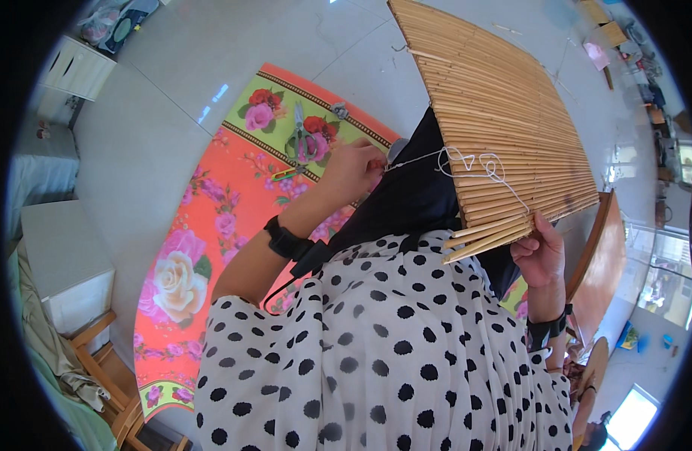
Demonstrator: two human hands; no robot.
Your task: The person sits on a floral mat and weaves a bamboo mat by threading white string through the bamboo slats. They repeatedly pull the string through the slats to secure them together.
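Left hand [353, 169] fingers pinch the string [466, 161] taut, while right hand [540, 255] fingers clamp the mat [496, 105] edge.

Tan bamboo mat [504, 113], white string [466, 161], pink-and-green floral cloth [210, 240], polka-dotted garment [391, 361].

A slatted bamboo mat [496, 113] tilts across the lap (near corner lowest), white string [466, 161] looping over its slats.
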